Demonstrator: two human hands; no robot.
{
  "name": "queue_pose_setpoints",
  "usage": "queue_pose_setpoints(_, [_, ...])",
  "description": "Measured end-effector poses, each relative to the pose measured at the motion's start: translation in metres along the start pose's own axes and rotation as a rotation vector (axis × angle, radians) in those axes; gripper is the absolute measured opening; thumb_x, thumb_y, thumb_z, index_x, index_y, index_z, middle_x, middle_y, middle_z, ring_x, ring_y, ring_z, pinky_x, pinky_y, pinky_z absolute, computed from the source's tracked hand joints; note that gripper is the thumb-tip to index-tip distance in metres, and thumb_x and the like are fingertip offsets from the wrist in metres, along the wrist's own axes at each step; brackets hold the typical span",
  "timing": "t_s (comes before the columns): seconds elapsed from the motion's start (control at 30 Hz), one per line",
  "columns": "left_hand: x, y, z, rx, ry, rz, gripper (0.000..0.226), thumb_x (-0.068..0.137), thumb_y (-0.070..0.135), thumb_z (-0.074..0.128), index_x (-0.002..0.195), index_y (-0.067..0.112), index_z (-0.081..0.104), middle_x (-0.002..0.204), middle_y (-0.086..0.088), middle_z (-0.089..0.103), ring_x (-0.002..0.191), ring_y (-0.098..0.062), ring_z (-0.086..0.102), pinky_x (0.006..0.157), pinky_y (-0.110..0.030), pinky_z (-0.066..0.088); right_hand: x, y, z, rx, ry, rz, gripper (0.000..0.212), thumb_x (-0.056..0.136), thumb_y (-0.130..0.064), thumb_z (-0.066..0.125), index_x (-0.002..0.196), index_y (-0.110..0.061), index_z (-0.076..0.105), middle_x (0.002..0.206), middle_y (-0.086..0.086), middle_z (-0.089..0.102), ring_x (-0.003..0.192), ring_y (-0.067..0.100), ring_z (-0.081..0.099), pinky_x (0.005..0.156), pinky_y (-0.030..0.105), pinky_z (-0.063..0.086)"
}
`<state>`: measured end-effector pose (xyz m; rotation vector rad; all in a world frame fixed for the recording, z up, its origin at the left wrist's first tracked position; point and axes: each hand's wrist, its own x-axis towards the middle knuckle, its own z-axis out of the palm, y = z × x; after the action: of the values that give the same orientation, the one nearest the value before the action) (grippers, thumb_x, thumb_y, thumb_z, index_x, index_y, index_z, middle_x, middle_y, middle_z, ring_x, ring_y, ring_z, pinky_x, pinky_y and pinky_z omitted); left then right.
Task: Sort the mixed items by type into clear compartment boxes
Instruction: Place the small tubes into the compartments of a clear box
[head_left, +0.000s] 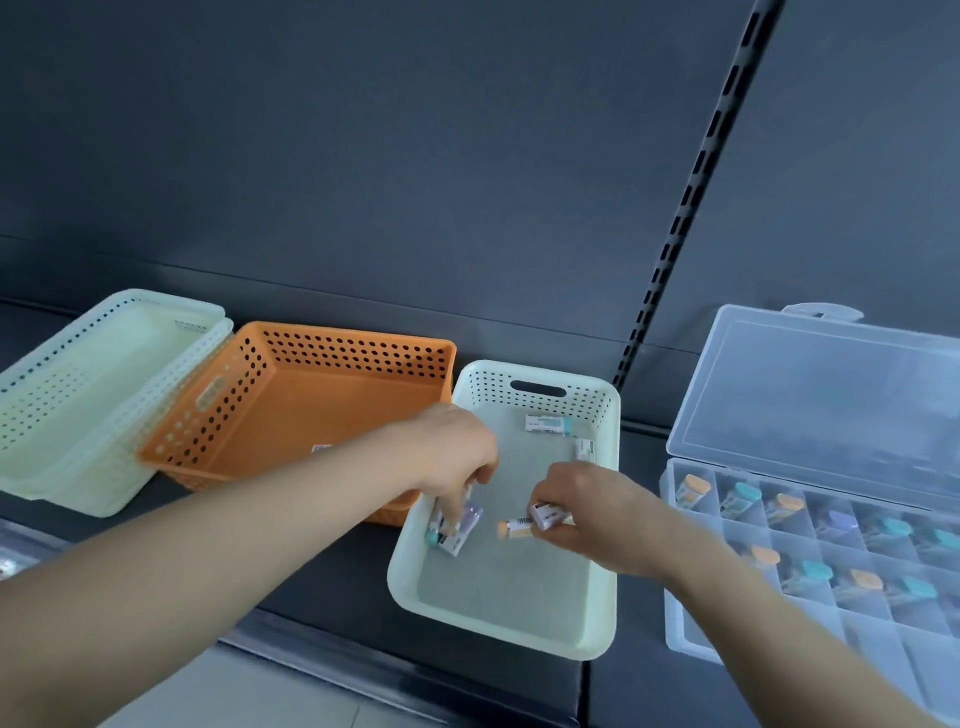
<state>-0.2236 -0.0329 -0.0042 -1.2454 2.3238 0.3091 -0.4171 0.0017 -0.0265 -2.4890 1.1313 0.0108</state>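
Currently both hands are down inside the white basket (605, 597), which sits mid-shelf between the orange basket (337, 405) and the clear compartment box (674, 571).

The left hand (454, 457) is knuckles up, with its fingers curled down and pinching a vial cluster (457, 532) near the basket's left wall. A teal cap and a purple cap show there. The count is blurry, probably two or three vials.

The right hand (592, 512) has its fingers curled round an orange-capped vial (514, 529), cap pointing left. A second labelled vial (548, 514) is pinched just above it in the same grip.

Two loose vials lie at the far end of the white basket. One teal-capped vial (548, 425) lies below the handle slot, and one white-labelled vial (585, 449) lies against the right wall.

The compartment box is well to the right with its lid (831, 405) standing open. Its two back rows hold vials with orange, teal and purple caps, one per cell as far as can be seen.

Stacked pale yellow baskets (93, 374) are at the far left, touching the orange basket. Everything rests on a dark shelf (343, 603).
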Motion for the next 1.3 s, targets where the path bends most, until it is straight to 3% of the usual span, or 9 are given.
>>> queue_pose_setpoints(0.17, [0.004, 0.002, 0.003, 0.129, -0.032, 0.012, 0.044, 0.06, 0.058, 0.081, 0.087, 0.026, 0.064, 0.08, 0.008, 0.063, 0.083, -0.017, 0.052, 0.08, -0.03, 0.037, -0.01, 0.003, 0.004, 0.016, 0.045, 0.005, 0.019, 0.091, -0.029, 0.053, 0.087, -0.014, 0.064, 0.086, 0.002, 0.055, 0.079, 0.019, 0.053, 0.074, 0.035, 0.047])
queue_pose_setpoints(0.4, [0.01, 0.004, 0.006, 0.143, -0.036, 0.003, 0.062, 0.054, 0.064, 0.08, 0.101, 0.024, 0.068, 0.085, 0.006, 0.065, 0.082, -0.017, 0.055, 0.07, -0.028, 0.038, -0.023, 0.004, 0.014, 0.13, 0.171, -0.006, 0.015, 0.092, -0.026, 0.056, 0.084, -0.015, 0.064, 0.083, 0.0, 0.053, 0.075, 0.018, 0.05, 0.069, 0.029, 0.044])
queue_pose_setpoints(0.5, [0.01, 0.003, 0.004, 0.011, -0.031, -0.004, 0.043, 0.063, 0.048, 0.083, 0.095, 0.024, 0.068, 0.086, 0.007, 0.065, 0.081, -0.015, 0.058, 0.063, -0.026, 0.044, -0.033, -0.002, 0.011, 0.358, 0.27, 0.022, 0.014, 0.093, -0.025, 0.058, 0.087, -0.016, 0.066, 0.081, -0.001, 0.058, 0.08, 0.009, 0.048, 0.069, 0.016, 0.039])
queue_pose_setpoints(0.67, [-0.007, 0.01, -0.019, -0.296, 0.163, -0.002, 0.019, 0.079, 0.026, 0.076, 0.096, 0.025, 0.07, 0.091, 0.014, 0.066, 0.084, 0.0, 0.059, 0.078, -0.021, 0.05, -0.062, -0.006, -0.002, 0.89, 0.37, 0.262, 0.013, 0.095, -0.027, 0.057, 0.091, -0.016, 0.064, 0.069, -0.002, 0.048, 0.058, 0.012, 0.036, 0.058, 0.025, 0.034])
queue_pose_setpoints(0.87, [-0.029, 0.064, -0.042, -0.7, 0.414, 0.101, 0.011, 0.083, 0.024, 0.073, 0.079, 0.03, 0.064, 0.068, 0.026, 0.06, 0.058, -0.002, 0.051, 0.059, -0.013, 0.041, -0.119, 0.022, -0.007, 1.368, 0.515, 0.296, 0.007, 0.091, -0.021, 0.06, 0.091, -0.015, 0.065, 0.058, -0.005, 0.039, 0.049, 0.01, 0.036, 0.059, 0.026, 0.037])
queue_pose_setpoints(0.93, [-0.027, 0.088, -0.043, -0.791, 0.45, 0.133, 0.011, 0.085, 0.024, 0.071, 0.084, 0.033, 0.065, 0.085, 0.019, 0.065, 0.079, -0.006, 0.06, 0.079, -0.024, 0.049, -0.137, 0.034, -0.007, 1.38, 0.56, 0.32, 0.008, 0.084, -0.024, 0.06, 0.078, -0.019, 0.059, 0.055, -0.005, 0.036, 0.047, 0.009, 0.033, 0.06, 0.028, 0.033])
queue_pose_setpoints(1.0, [-0.022, 0.114, -0.043, -0.82, 0.483, 0.148, 0.016, 0.088, 0.021, 0.067, 0.091, 0.036, 0.066, 0.09, 0.017, 0.065, 0.08, -0.003, 0.06, 0.073, -0.018, 0.046, -0.153, 0.044, -0.008, 1.393, 0.608, 0.334, 0.007, 0.082, -0.022, 0.063, 0.075, -0.024, 0.062, 0.056, -0.004, 0.04, 0.046, 0.01, 0.033, 0.058, 0.028, 0.033])
queue_pose_setpoints(1.17, [-0.002, 0.17, -0.023, -0.739, 0.532, 0.051, 0.015, 0.091, 0.031, 0.062, 0.105, 0.035, 0.066, 0.094, 0.023, 0.066, 0.088, -0.001, 0.061, 0.082, -0.027, 0.05, -0.188, 0.064, -0.008, 1.407, 0.662, 0.344, 0.038, 0.09, -0.005, 0.06, 0.122, -0.024, 0.06, 0.057, -0.008, 0.049, 0.049, 0.011, 0.033, 0.055, 0.026, 0.038])
queue_pose_setpoints(1.3, [0.012, 0.194, -0.003, -0.66, 0.527, -0.073, 0.004, 0.089, 0.031, 0.061, 0.09, 0.032, 0.065, 0.087, 0.024, 0.061, 0.085, 0.001, 0.058, 0.071, -0.018, 0.046, -0.202, 0.076, -0.006, 1.331, 0.686, 0.435, 0.024, 0.089, -0.008, 0.063, 0.109, -0.023, 0.065, 0.065, 0.0, 0.061, 0.049, 0.015, 0.036, 0.058, 0.03, 0.04])
